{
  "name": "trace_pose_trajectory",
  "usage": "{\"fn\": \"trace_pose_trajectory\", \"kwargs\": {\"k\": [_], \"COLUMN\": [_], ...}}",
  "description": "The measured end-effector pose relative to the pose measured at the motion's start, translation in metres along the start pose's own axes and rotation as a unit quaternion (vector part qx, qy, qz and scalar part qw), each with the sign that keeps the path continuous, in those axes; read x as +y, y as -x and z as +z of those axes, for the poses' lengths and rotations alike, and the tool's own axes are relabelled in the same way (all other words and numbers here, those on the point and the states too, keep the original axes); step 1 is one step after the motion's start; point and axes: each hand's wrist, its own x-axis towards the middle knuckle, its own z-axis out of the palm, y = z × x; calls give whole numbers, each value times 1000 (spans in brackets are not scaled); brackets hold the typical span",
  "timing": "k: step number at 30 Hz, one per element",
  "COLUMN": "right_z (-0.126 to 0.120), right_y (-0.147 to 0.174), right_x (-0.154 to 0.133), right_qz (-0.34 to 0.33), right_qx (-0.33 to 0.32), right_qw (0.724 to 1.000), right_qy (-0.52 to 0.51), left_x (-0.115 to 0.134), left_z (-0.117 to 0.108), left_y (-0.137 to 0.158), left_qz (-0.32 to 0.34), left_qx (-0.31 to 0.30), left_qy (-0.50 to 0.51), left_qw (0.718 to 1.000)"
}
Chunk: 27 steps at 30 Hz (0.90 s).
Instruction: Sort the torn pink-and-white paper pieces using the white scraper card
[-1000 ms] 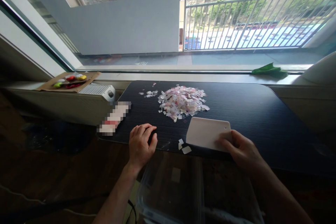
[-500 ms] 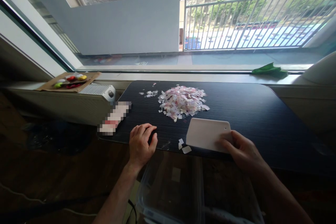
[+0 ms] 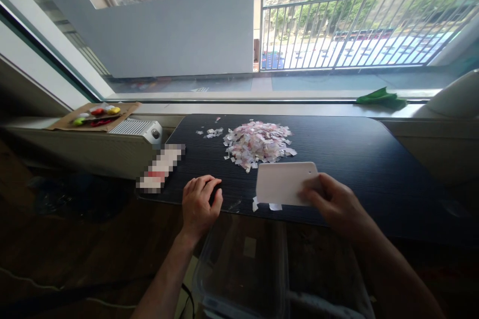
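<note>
In my right hand (image 3: 333,199) is a flat white plastic scraper (image 3: 280,182) with a small hole near one corner, gripped at its right end. Its lower edge partly covers a few loose paper scraps (image 3: 276,207) by the table's near edge. Behind it lies a heap of small white and pinkish paper scraps (image 3: 258,142) on the dark table (image 3: 337,144). My left hand (image 3: 201,200) rests at the near edge, fingers curved and thumb apart, holding nothing.
Below the table edge stands a clear plastic bin (image 3: 243,269). A few stray scraps (image 3: 213,132) lie left of the heap. A blurred-out item (image 3: 160,168) is on the table's left side. A radiator (image 3: 138,129), cardboard (image 3: 63,118) and green cloth (image 3: 381,98) are by the window.
My right hand has moved the scraper left and slightly up, over part of the loose scraps at the near edge. My left hand has stayed nearly in place.
</note>
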Motion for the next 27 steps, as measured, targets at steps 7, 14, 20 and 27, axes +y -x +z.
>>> {"fn": "trace_pose_trajectory", "kwargs": {"k": [7,14,20,27], "right_z": [-20,-13,-19,-59], "right_y": [-10,-7,-3,10], "right_x": [21,8,16,48], "right_qz": [76,63,75,134], "right_qx": [-1,-25,13,51], "right_qw": [997,992,996,983], "right_qy": [22,-105,-37,-119], "left_x": [0,0,-1,0], "left_z": [-2,-2,-3,-1], "left_y": [0,-1,0,-1], "left_qz": [16,9,15,29], "left_qx": [-3,-2,-6,10], "left_qy": [-3,-6,-5,-21], "left_qw": [1000,1000,1000,999]}}
